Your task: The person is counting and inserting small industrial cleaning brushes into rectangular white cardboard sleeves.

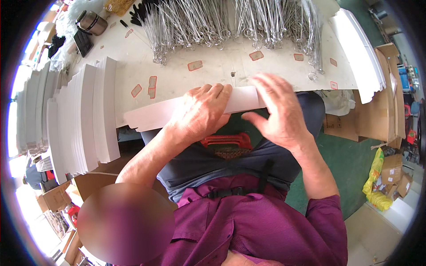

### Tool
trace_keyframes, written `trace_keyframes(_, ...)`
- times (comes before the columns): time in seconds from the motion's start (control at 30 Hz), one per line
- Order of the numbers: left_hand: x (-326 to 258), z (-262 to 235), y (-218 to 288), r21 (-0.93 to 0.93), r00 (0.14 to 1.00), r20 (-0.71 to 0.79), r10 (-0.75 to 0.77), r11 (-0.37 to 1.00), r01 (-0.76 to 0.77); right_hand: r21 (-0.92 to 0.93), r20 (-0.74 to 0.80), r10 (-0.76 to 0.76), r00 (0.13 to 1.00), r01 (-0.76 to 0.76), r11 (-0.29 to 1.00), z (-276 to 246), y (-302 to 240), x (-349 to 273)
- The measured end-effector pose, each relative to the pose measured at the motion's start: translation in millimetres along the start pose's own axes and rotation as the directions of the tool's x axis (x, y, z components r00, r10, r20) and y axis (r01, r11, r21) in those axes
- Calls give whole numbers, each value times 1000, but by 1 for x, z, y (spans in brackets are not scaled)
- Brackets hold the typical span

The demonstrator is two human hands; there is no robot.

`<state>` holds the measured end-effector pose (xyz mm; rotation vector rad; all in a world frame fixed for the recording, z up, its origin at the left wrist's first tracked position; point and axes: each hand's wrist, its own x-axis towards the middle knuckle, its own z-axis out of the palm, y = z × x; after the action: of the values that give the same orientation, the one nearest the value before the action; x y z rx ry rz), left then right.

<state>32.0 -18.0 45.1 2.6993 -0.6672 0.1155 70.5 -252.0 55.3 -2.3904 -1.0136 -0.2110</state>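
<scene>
A long, narrow white card box (153, 116) lies along the table's front edge, its near side jutting over my lap. My left hand (202, 111) is closed over its middle, fingers on top and thumb at the near edge. At the box's right end (248, 98), my right hand (280, 111) has its thumb and fingers spread apart. Slight motion blur softens those fingertips, and whether they touch the box cannot be made out.
Bundles of thin metal skewers with ring ends (195, 26) line the table's (213, 66) back. Stacks of white card (82, 115) stand at the left, another stack (359, 57) at the right. A metal flask (92, 23) is far left; a cardboard box (386, 102) is right.
</scene>
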Motion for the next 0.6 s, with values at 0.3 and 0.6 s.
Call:
trace_keyframes(0.3,0,0,7,-77,999,-38,4,997,-7,0,147,-129,981,130,992,9,9,5)
trace_keyframes(0.6,-12,-3,-5,-61,999,4,-35,998,35,-85,156,-128,979,142,986,8,7,6)
